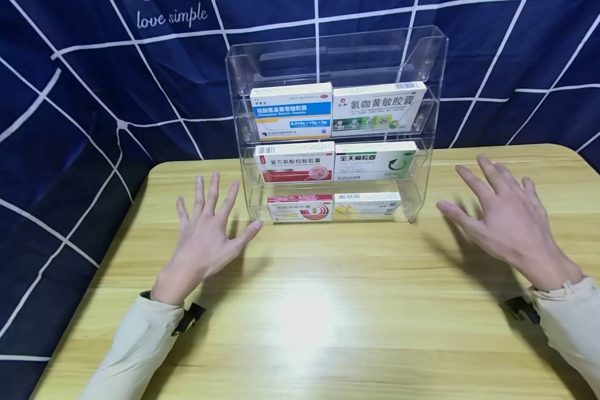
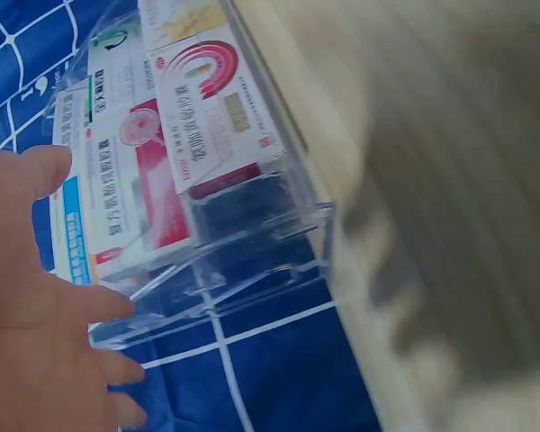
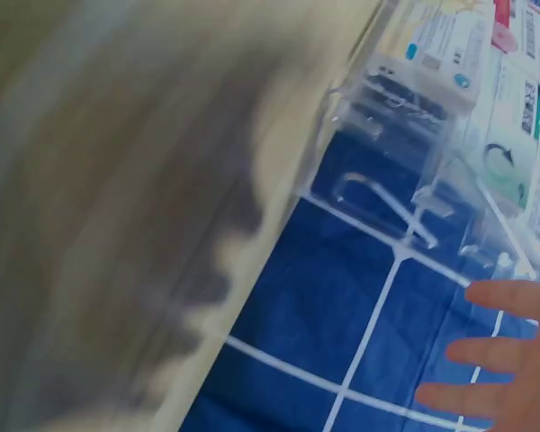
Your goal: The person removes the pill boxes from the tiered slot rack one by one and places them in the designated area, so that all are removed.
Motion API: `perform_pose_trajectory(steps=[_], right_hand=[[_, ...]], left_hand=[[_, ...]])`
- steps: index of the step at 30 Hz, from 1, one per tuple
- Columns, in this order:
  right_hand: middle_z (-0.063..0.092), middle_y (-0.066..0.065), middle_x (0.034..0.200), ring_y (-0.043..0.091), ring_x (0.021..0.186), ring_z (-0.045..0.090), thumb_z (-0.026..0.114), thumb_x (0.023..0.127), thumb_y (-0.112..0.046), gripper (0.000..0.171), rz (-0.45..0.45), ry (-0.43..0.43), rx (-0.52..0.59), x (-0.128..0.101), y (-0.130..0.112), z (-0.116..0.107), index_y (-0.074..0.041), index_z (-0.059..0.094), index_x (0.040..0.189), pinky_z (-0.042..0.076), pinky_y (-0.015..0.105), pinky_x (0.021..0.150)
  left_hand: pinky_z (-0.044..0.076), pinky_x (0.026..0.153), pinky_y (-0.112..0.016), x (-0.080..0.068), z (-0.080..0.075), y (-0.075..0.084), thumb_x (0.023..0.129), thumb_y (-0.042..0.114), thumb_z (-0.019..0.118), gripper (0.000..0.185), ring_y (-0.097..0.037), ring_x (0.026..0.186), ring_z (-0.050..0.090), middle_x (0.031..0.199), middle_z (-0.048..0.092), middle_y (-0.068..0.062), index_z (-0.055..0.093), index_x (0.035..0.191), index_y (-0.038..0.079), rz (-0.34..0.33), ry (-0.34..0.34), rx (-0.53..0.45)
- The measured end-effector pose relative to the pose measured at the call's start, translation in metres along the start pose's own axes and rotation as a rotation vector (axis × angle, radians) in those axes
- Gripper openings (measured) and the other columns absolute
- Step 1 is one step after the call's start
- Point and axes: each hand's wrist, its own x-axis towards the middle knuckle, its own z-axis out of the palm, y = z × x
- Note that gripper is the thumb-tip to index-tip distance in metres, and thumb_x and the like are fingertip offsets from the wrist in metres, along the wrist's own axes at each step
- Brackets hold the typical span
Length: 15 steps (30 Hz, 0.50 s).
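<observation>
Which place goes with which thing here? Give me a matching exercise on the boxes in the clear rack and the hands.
Things:
1. blue-banded box
2. green-arrow box
3. red-swirl box
4. left hand

Places:
A. bottom shelf, left
B. over the table, left of the rack
C. top filled shelf, left
D. middle shelf, right

Pairs: 1-C, 2-D, 3-A, 4-B

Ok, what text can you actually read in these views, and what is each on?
"love simple": blue backdrop cloth.
"0.314g × 12s × 2s": blue-and-white box, top shelf.
"氨咖黄敏胶囊": box beside it.
"复方氨酚烷胺胶囊": red-and-white box, middle shelf.
"全天麻胶囊", "100%": green-and-white box.
Bottom-shelf boxes, barcodes, small print: too small or blurred to read.
</observation>
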Motion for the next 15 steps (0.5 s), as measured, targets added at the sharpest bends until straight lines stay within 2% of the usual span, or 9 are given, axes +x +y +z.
perform_pose_trajectory(steps=[3,6,10,15], right_hand=[[0.029,0.017,0.156,0.045,0.139,0.029,0.055,0.094,-0.046,0.065,-0.037,0.084,0.063,0.000,-0.009,-0.002,-0.007,0.043,0.144,0.024,0.068,0.106],[0.055,0.020,0.135,0.044,0.120,0.052,0.066,0.091,-0.029,0.046,-0.130,0.223,0.112,0.002,-0.020,0.000,-0.001,0.059,0.127,0.042,0.063,0.089],[0.070,0.019,0.103,0.038,0.096,0.066,0.076,0.079,-0.006,0.027,-0.291,0.360,0.144,0.007,-0.031,0.003,0.002,0.070,0.105,0.049,0.049,0.081],[0.072,0.018,0.091,0.035,0.084,0.069,0.080,0.070,0.004,0.028,-0.415,0.384,0.171,0.013,-0.043,0.009,0.003,0.072,0.097,0.050,0.043,0.077]], left_hand=[[0.000,0.117,-0.060,0.002,-0.004,0.005,0.092,0.070,0.034,0.090,-0.027,0.147,-0.015,0.162,-0.006,-0.009,0.010,0.155,0.012,0.072,0.013,-0.023],[0.005,0.120,-0.051,0.004,-0.008,0.013,0.095,0.065,0.033,0.089,-0.028,0.148,-0.006,0.161,0.002,-0.014,0.011,0.154,0.002,0.143,-0.001,-0.019],[0.009,0.121,-0.046,0.006,-0.010,0.024,0.098,0.059,0.032,0.084,-0.031,0.148,0.005,0.159,0.012,-0.020,0.016,0.151,-0.004,0.236,-0.014,0.011],[0.012,0.121,-0.044,0.007,-0.006,0.034,0.101,0.054,0.032,0.077,-0.032,0.147,0.013,0.157,0.018,-0.022,0.022,0.149,-0.005,0.305,-0.057,0.064]])
